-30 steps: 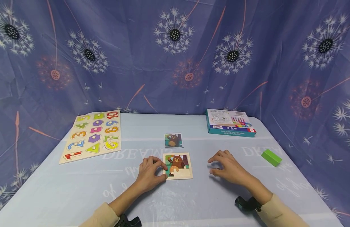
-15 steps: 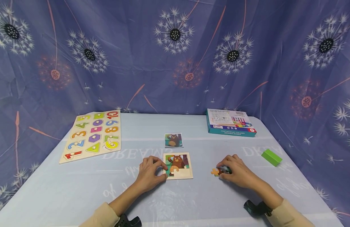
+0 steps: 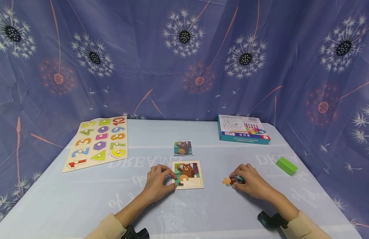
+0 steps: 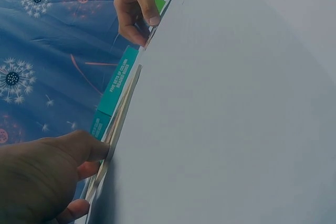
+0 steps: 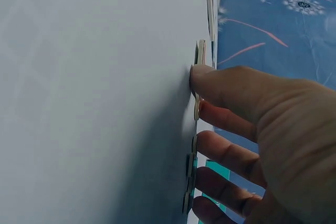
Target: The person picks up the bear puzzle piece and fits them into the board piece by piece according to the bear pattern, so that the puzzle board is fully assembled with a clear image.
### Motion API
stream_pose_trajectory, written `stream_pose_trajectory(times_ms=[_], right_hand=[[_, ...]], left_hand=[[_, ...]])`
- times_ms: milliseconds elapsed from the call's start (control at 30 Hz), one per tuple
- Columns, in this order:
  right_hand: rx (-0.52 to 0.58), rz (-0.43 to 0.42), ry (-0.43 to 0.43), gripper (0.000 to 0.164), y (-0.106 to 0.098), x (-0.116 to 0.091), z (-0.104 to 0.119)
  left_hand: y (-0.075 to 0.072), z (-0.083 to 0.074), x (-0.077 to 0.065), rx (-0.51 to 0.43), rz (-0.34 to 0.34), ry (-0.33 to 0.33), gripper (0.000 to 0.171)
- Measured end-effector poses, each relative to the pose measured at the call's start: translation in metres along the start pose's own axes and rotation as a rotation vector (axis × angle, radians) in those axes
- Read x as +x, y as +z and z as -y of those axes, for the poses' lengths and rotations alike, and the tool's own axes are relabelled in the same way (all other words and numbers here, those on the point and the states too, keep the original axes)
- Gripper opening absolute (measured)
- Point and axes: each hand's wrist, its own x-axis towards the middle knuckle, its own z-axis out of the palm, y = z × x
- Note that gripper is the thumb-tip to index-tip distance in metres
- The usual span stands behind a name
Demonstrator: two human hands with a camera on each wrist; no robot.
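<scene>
A square wooden bear jigsaw board point(image 3: 188, 175) lies on the table, its lower right part showing bare wood. My left hand point(image 3: 158, 183) holds the board's left edge between thumb and fingers; the left wrist view shows the thumb point(image 4: 97, 148) against the rim. To the right of the board, my right hand point(image 3: 250, 182) pinches a brown and orange puzzle piece point(image 3: 227, 181) low over the table. Other pieces, one dark green point(image 3: 240, 179), lie under that hand, mostly hidden by its fingers. In the right wrist view, several thin pieces point(image 5: 190, 169) appear edge-on beneath the fingers.
Behind the board lies a small bear picture card point(image 3: 182, 148). A number and shape peg board point(image 3: 96, 143) is at the left. A flat teal box point(image 3: 243, 129) stands at the back right, with a green block point(image 3: 286, 166) near the right edge. A patterned curtain point(image 3: 148, 59) encloses the table.
My right hand has moved slightly right and down to the loose pieces, and its fingers have closed on a piece. The left hand and the board have stayed in place.
</scene>
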Motion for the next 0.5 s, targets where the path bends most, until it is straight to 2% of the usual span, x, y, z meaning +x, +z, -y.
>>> stream_pose_trajectory(times_ms=[500], right_hand=[[-0.001,0.007,-0.003,0.024,-0.0014,0.0015,0.0024]], left_hand=[[0.0005,0.0007,0.0003,0.002,0.001,-0.007,0.014]])
